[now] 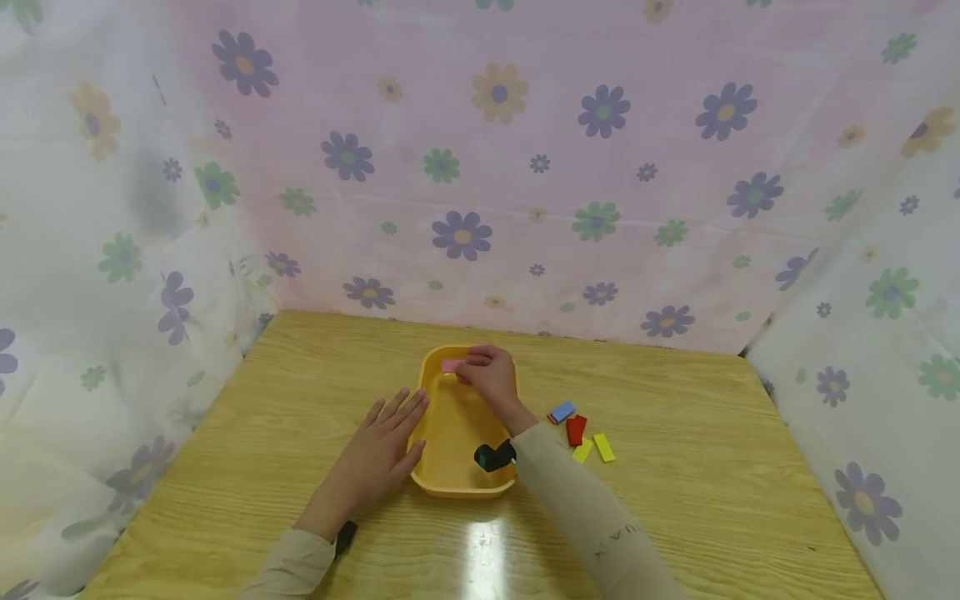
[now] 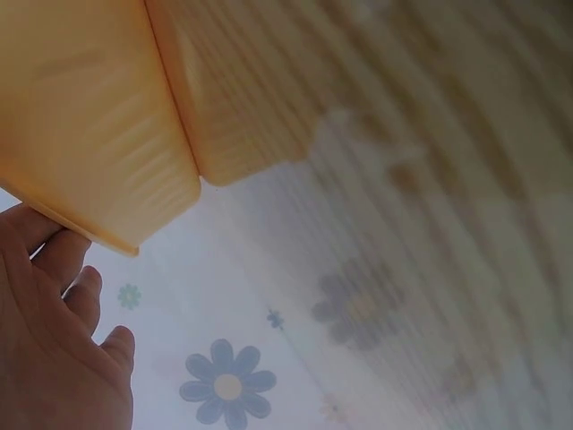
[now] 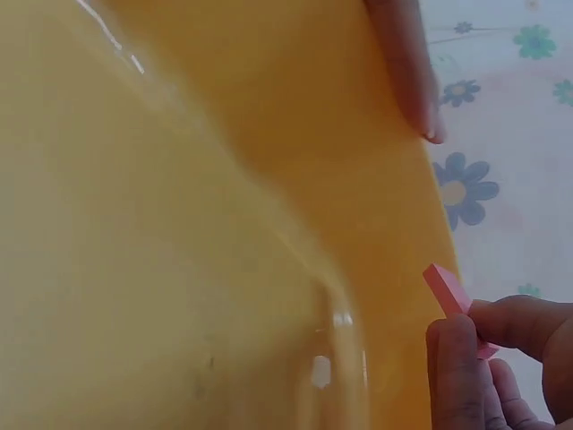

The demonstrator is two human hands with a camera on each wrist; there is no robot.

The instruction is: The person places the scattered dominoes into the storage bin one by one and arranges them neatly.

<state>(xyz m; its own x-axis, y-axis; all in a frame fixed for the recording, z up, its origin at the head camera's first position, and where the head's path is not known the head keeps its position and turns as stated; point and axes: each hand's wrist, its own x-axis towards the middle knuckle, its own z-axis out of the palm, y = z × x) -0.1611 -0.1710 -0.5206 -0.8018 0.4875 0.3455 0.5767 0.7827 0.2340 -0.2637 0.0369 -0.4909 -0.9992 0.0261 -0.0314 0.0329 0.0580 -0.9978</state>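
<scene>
A yellow-orange plastic tub (image 1: 457,492) stands on the wooden table. Over its far end the right hand (image 1: 489,379) pinches a pink block (image 1: 450,366) between thumb and fingers. The right wrist view shows this pink block (image 3: 448,291) tilted close to the tub's wall (image 3: 394,233). With fingers spread and fairly straight, the left hand (image 1: 382,450) rests against the tub's left rim. From below, the left wrist view shows the left hand (image 2: 54,313) touching the tub's edge (image 2: 107,240).
Right of the tub lie a blue block (image 1: 562,412), red blocks (image 1: 576,430) and yellow blocks (image 1: 603,447), partly beside the right sleeve (image 1: 585,500). Flowered cloth (image 1: 465,150) hangs behind the wooden table (image 1: 675,400) and along both sides.
</scene>
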